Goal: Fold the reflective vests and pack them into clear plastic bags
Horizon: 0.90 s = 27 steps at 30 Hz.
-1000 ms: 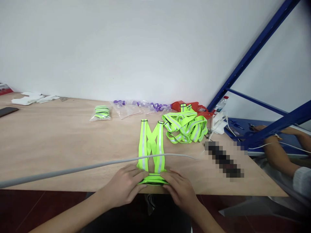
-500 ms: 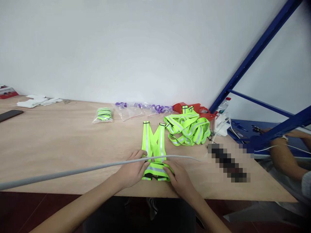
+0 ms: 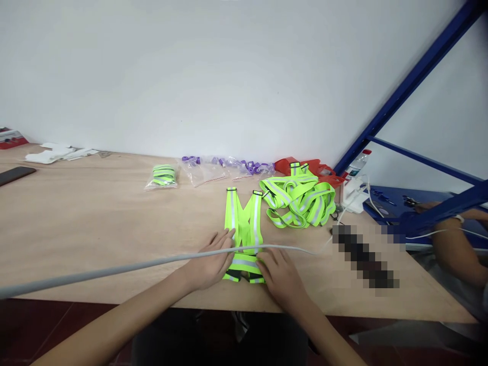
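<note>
A neon-yellow reflective vest (image 3: 244,262) made of grey-striped straps lies flat in front of me. Its two shoulder straps, each with a black buckle, point away, and its waist band is folded across the near end. Along the band's left end rests my left hand (image 3: 211,265), its fingers stretched out and touching the edge. My right hand (image 3: 284,274) lies at the right end, fingers extended over the band's edge. A grey cable (image 3: 152,262) crosses the view above my left hand and the vest.
Right of the vest lies a heap of similar neon straps (image 3: 301,201) against a red bag (image 3: 287,165). A bagged folded vest (image 3: 164,175), clear bags (image 3: 202,172) and purple pieces (image 3: 251,166) lie behind. A blue frame (image 3: 415,86) stands right, near another person's arm (image 3: 453,249).
Both hands have loosened from the waist band; the left fingers have straightened along its edge. The band lies flatter than before. The view has shifted slightly.
</note>
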### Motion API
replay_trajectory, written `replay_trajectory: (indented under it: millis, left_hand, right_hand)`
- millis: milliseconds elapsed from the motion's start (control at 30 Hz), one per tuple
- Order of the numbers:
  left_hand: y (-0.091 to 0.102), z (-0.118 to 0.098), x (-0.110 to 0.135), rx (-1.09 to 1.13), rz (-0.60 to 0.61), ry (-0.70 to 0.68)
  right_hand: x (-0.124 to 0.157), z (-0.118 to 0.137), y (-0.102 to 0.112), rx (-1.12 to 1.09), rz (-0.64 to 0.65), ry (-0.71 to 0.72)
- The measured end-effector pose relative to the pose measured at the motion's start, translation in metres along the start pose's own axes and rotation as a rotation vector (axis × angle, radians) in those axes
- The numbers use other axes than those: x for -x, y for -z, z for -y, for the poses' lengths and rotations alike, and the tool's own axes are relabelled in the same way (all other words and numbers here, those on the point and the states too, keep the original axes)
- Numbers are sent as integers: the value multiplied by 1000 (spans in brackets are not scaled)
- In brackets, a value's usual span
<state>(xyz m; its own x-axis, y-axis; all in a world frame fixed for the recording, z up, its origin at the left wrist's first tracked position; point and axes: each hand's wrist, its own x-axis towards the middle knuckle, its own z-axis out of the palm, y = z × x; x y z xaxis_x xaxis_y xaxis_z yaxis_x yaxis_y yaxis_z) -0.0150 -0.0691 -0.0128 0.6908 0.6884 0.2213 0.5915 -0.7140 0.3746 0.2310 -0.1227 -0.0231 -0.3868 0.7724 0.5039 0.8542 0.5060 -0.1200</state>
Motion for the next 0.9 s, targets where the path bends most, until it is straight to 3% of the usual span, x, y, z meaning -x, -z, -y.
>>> replay_trajectory:
  millis: [200, 367, 567, 700, 900]
  left_hand:
    - [0, 0, -1, 5, -43, -109]
    - [-1, -1, -1, 23, -36, -95]
    - [3, -5, -1, -84, -99, -187]
    - [11, -12, 13, -156, -113, -255]
    - [15, -20, 43, -101, -55, -163]
  right_hand:
    - [8, 0, 4, 2, -30, 150]
    - [15, -1, 10, 16, -38, 234]
    - [24, -1, 13, 0, 18, 222]
    - [31, 3, 17, -47, 116, 158]
    - [43, 9, 21, -38, 165, 148]
